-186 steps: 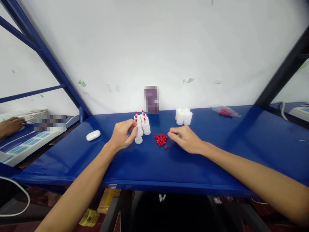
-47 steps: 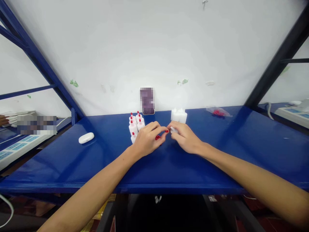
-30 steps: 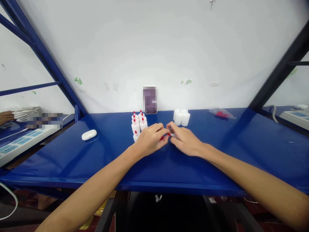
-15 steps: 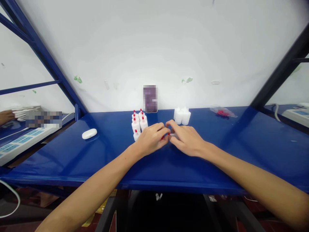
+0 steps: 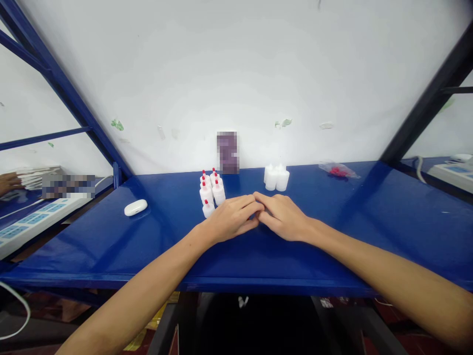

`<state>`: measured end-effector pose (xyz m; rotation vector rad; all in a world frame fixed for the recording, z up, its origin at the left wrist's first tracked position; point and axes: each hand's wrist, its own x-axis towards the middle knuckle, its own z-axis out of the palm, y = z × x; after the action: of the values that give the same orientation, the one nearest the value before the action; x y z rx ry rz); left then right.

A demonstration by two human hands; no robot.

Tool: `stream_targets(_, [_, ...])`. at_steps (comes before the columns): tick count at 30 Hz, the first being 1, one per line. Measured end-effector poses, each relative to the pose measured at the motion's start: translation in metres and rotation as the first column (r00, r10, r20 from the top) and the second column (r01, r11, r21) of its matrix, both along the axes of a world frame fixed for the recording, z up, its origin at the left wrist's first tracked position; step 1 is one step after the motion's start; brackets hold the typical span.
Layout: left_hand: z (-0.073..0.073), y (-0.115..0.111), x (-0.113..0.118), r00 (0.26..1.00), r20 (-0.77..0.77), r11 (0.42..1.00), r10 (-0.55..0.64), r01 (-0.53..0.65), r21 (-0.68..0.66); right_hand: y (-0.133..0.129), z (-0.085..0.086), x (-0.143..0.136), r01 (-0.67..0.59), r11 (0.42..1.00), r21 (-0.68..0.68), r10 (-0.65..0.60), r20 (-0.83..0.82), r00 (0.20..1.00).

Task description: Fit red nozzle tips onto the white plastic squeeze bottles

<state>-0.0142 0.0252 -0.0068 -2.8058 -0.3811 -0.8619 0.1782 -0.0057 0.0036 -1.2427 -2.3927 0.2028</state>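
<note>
My left hand (image 5: pixel 238 215) and my right hand (image 5: pixel 283 216) meet above the table, fingers curled and fingertips touching. What they pinch is hidden behind the fingers now; half a second ago a small red cap showed at the left fingertips and a slim white nozzle at the right ones. Just beyond my left hand stand several white squeeze bottles with red-tipped nozzles (image 5: pixel 219 191), the nearest one (image 5: pixel 208 209) close to my knuckles. Behind my right hand is a cluster of white bottles without red tips (image 5: pixel 282 180).
A clear bag of red caps (image 5: pixel 338 171) lies at the back right of the blue table (image 5: pixel 318 271). A white oval case (image 5: pixel 135 207) is at left. A blurred phone-like panel (image 5: pixel 228 153) leans on the wall. Beyond the left frame are a power strip (image 5: pixel 37 222) and another person's hand (image 5: pixel 10 182).
My hands have closed in together, and the red cap and white nozzle seen between the fingertips are now covered. The view has shifted slightly; the bottles stand as before.
</note>
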Motion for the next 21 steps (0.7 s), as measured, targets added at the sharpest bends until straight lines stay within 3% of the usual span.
stream_targets(4, [-0.003,-0.003,0.003,1.0,0.024,1.0,-0.007,0.007,0.009,0.0,-0.003,0.001,-0.132,0.991,-0.009,0.129,-0.151,0.98])
stream_targets(9, [0.005,-0.004,0.001,1.0,0.01,0.999,0.021,-0.021,0.026,0.005,-0.007,0.001,-0.173,0.984,-0.031,0.158,-0.274,0.949])
stream_targets(12, [0.016,0.0,-0.024,0.998,-0.011,0.991,0.062,-0.06,0.119,0.01,-0.01,0.001,-0.171,0.984,-0.047,0.147,-0.316,0.937])
stream_targets(14, [0.022,0.005,-0.052,0.991,0.062,0.981,0.121,-0.129,0.142,0.012,-0.012,0.001,-0.168,0.984,-0.067,0.135,-0.342,0.93])
stream_targets(17, [0.026,0.016,-0.09,0.945,0.184,0.95,0.271,-0.293,0.104,0.015,-0.016,0.0,-0.133,0.987,-0.095,0.084,-0.402,0.912])
stream_targets(21, [0.025,0.026,-0.11,0.912,0.101,0.917,0.398,-0.399,-0.004,0.013,-0.017,-0.002,-0.032,0.998,-0.054,-0.001,-0.523,0.852])
